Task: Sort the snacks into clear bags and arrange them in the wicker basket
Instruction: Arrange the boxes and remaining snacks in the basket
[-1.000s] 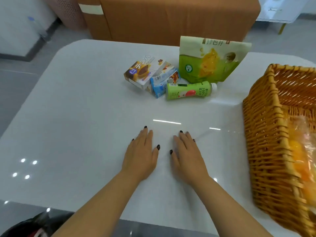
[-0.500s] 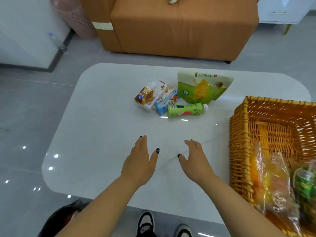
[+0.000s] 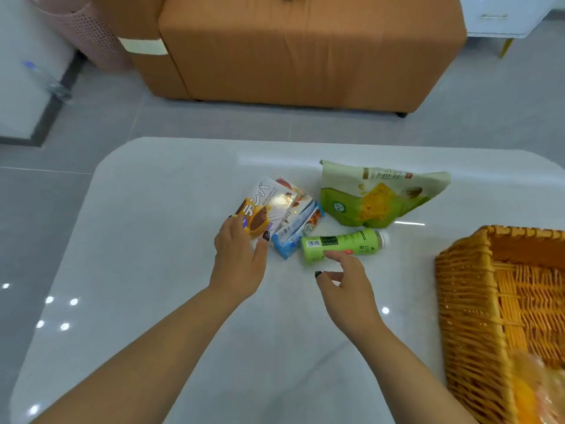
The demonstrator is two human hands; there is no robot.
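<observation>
On the white bench, the left hand has its fingers lying over the near end of a white snack box printed with a chocolate bar, with the thumb against the box's near right corner; whether the box is lifted or only touched cannot be told. The right hand hovers just short of a green drink bottle that lies on its side, cap to the right. Its fingers are loosely curled and apart, the index tip at or nearly at the bottle's near side, and they hold nothing.

Between the box and the bottle lies a blue-and-white snack packet, partly tucked under the box, with another packet showing behind it. A green-and-cream pouch stands just behind the bottle.

The wicker basket sits at the bench's right edge, well apart from the snacks. In its near corner a clear bag with orange contents shows, blurred. Beyond the bench stands an orange sofa on a grey tiled floor.
</observation>
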